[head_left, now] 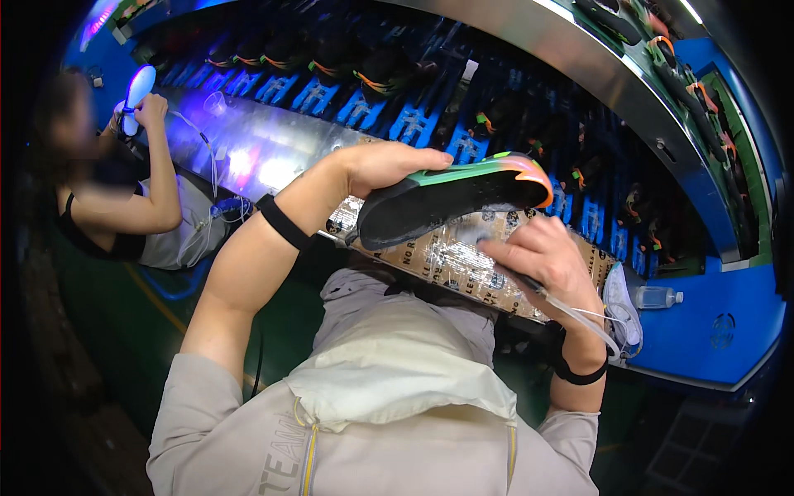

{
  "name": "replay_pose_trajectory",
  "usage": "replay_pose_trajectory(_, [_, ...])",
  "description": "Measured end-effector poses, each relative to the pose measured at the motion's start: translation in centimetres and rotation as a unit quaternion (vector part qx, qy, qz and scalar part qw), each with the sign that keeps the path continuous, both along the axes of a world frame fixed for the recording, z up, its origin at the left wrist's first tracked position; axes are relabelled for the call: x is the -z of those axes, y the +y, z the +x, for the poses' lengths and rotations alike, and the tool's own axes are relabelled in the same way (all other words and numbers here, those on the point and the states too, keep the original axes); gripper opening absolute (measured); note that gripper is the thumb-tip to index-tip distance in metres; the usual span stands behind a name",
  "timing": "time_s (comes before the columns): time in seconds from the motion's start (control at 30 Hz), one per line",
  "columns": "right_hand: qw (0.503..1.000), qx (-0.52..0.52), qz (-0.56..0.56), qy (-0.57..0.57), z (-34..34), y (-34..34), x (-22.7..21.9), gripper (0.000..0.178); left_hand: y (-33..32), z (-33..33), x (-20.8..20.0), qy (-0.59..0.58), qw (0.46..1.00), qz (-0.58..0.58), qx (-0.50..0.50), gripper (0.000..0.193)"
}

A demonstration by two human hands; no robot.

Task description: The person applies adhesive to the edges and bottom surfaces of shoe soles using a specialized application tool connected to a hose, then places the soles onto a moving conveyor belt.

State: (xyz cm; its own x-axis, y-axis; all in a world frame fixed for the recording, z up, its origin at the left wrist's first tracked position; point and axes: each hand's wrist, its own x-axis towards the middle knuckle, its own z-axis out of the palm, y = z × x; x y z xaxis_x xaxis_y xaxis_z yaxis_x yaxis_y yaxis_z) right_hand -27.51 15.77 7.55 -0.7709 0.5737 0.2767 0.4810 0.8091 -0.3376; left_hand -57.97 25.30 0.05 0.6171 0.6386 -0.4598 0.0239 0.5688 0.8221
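Note:
A shoe sole [430, 211], black on its inner face with a green and orange rim, is held tilted over the bench. My left hand [385, 165] grips its far edge, thumb along the green side. Close to the sole's near edge, my right hand [542, 256] is closed around a slim tool with a pale, blurred brush-like tip [470, 235]. From that hand a clear hose [579, 318] trails back past the wrist. Whether the tip touches the sole I cannot tell. Black bands circle both my arms.
Printed cardboard under clear film [438, 264] covers the bench. Beyond it runs a conveyor with blue holders [411, 124] carrying dark shoe parts. At right are a clear bottle [657, 298] and a white shoe-shaped piece [618, 302]. A co-worker [157, 190] sits at left holding a glowing sole.

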Motion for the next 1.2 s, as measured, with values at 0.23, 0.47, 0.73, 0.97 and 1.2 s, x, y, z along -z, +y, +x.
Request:
replay_pose_trajectory(0.23, [0.998, 0.036, -0.004, 0.054, 0.2, 0.3, 0.6, 0.039, -0.7, -1.8, 1.3, -0.076, 0.997, 0.0, -0.021, 0.048])
replay_pose_trajectory(0.47, [0.944, 0.057, -0.222, 0.236, -3.9, -0.9, 3.3, 0.029, -2.7, -2.3, 5.2, -0.268, 0.96, -0.06, -0.045, 0.049])
replay_pose_trajectory(0.73, [0.865, 0.255, -0.247, 0.355, -1.8, 4.2, 7.3, 0.022, -8.6, -1.3, 7.0, -0.354, 0.924, -0.132, -0.058, 0.073])
replay_pose_trajectory(0.97, [0.98, 0.047, -0.041, 0.186, -7.5, -0.6, 8.5, 0.038, -8.3, -1.9, 10.0, -0.423, 0.892, -0.138, -0.083, 0.072])
replay_pose_trajectory(1.2, [0.934, 0.06, -0.217, 0.278, -6.1, 0.0, 6.9, 0.029, -8.6, -2.4, 9.2, -0.423, 0.883, -0.17, -0.109, 0.076])
